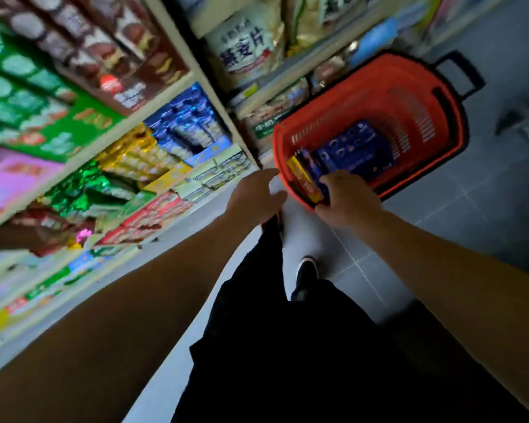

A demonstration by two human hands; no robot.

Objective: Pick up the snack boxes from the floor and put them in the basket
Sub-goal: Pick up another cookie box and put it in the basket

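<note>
Snack boxes (310, 175) held by right hand (347, 198) at red basket's (379, 87) 7 o'clock rim — blue box (353, 151) inside; left hand (257, 195) loose, empty.

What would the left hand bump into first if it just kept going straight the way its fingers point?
Most likely the near rim of the red basket. The left hand, open and empty, points up and right toward that edge. Depth is unclear, so it could slip past it toward the shelf behind.
</note>
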